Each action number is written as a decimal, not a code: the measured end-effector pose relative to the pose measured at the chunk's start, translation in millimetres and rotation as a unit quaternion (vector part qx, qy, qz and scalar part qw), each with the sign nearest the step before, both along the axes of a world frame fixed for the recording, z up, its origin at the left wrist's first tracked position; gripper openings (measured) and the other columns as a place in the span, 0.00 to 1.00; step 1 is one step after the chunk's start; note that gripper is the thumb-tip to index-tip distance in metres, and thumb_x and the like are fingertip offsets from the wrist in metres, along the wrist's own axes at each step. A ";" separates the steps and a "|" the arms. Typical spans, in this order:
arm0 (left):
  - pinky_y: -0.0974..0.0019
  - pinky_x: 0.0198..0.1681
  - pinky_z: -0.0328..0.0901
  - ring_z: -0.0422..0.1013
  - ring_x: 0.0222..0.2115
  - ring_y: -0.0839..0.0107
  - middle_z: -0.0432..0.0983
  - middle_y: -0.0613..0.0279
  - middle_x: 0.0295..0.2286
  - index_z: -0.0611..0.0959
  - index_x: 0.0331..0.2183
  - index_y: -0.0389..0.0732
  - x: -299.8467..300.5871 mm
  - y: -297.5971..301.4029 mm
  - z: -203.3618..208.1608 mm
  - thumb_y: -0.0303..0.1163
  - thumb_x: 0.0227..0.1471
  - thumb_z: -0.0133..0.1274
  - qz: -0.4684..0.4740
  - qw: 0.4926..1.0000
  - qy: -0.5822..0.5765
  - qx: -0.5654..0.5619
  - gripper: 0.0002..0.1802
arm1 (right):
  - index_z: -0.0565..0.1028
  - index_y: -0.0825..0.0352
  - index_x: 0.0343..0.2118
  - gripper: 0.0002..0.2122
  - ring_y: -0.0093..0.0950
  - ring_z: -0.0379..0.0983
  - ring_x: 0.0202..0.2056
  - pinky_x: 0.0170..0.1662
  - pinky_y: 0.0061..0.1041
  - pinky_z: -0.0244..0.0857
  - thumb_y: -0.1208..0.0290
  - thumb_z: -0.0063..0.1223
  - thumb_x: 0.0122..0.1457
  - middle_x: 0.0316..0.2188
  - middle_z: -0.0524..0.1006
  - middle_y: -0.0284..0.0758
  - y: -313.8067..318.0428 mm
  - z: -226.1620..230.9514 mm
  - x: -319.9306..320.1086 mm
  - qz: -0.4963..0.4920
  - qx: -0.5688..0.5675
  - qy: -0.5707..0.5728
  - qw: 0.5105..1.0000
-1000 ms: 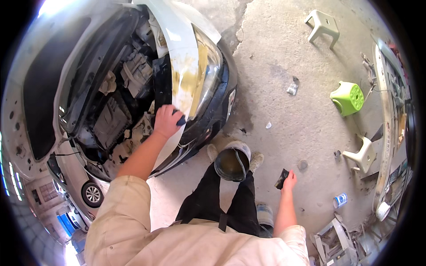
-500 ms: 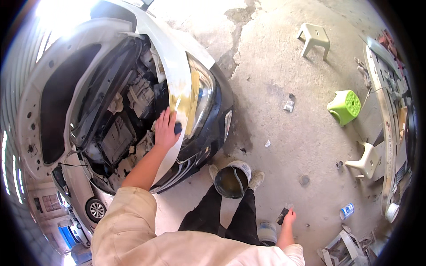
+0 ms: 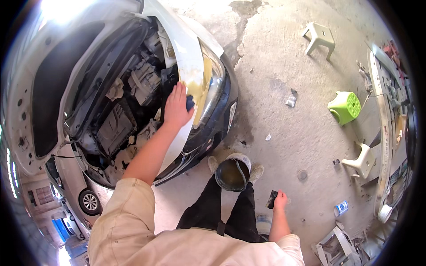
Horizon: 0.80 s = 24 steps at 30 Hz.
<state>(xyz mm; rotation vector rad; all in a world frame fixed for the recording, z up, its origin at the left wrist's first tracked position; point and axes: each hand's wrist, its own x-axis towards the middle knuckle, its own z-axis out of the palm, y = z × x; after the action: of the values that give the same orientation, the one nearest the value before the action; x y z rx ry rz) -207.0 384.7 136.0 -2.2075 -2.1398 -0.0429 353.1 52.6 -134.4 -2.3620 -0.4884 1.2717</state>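
Observation:
My left hand lies over the white front edge of a car, its fingers pointing away from me. A small dark sanding pad shows under its thumb side, pressed to the panel. Just beyond is a yellowish, sanded-looking patch, beside yellow masking tape along the headlight. Out to the lower right, my right hand pinches a flat dark piece of sheet in the air, over the floor.
The bonnet stands raised above the engine bay. A bucket of murky liquid is between my feet. To the right are a green stool, pale stools, a blue-white can and a removed bumper.
My left hand has slid farther away along the panel with the dark pad. My right hand has moved slightly up and left, still holding the dark sheet. The view has shifted a little.

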 end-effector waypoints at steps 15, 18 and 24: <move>0.49 0.70 0.50 0.50 0.69 0.47 0.50 0.37 0.67 0.56 0.67 0.28 -13.6 30.8 17.4 0.40 0.46 0.61 0.005 1.000 -0.003 -0.015 0.53 | 0.78 0.69 0.43 0.19 0.27 0.76 0.36 0.42 0.30 0.72 0.55 0.62 0.63 0.35 0.81 0.36 7.8 28.4 -32.0 0.006 0.009 0.060 0.998; 0.50 0.71 0.48 0.48 0.70 0.47 0.48 0.37 0.68 0.56 0.67 0.28 -11.7 56.0 20.5 0.42 0.48 0.59 0.023 0.999 -0.009 -0.029 0.53 | 0.78 0.68 0.42 0.16 0.26 0.76 0.33 0.39 0.29 0.73 0.60 0.65 0.61 0.34 0.81 0.35 24.2 29.7 -41.7 -0.002 0.019 0.087 0.996; 0.52 0.71 0.49 0.48 0.70 0.49 0.49 0.42 0.69 0.57 0.67 0.29 -8.5 29.5 17.3 0.43 0.47 0.62 0.017 0.999 -0.048 -0.017 0.53 | 0.76 0.67 0.47 0.14 0.29 0.79 0.33 0.38 0.32 0.76 0.70 0.65 0.60 0.35 0.81 0.35 95.7 50.9 -101.7 -0.036 0.028 0.205 0.978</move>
<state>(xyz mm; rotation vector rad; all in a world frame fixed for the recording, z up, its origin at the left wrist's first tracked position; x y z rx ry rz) -215.6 414.2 153.3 -2.2319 -2.2428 -0.1138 251.4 148.3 -83.6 -1.9757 -0.3005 1.6307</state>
